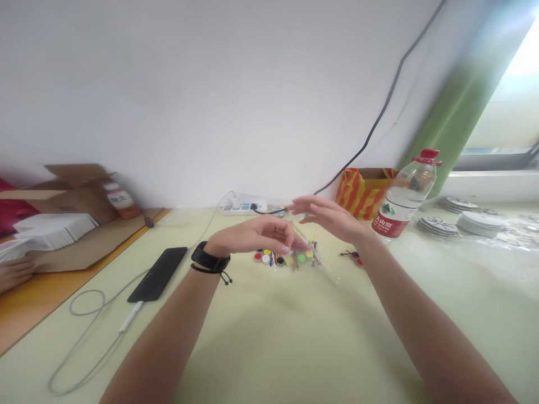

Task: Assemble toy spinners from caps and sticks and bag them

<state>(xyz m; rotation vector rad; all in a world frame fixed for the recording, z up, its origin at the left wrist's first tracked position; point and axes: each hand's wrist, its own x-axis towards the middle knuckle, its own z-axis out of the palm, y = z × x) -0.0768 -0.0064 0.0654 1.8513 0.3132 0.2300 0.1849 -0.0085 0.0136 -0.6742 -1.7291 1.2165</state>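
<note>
My left hand (263,234), with a black watch (207,258) on its wrist, has its fingers curled in a pinch on what looks like a clear plastic bag (316,255). Below it lie small coloured round pieces, among them a red one (257,256), a black one (281,261) and a green one (301,258), with thin coloured pointers between them. Some look hazy through the plastic. My right hand (322,214) is raised beside the bag, fingers stretched out, holding nothing. Under its wrist lies a small red and black piece (352,256).
On the left are a phone (158,275) on a cable, a cardboard box (84,185), white trays (54,230) and another person's hand (17,274). A power strip (242,205) lies by the wall. A striped bag (357,193), water bottle (402,196) and disc stacks (438,226) stand right.
</note>
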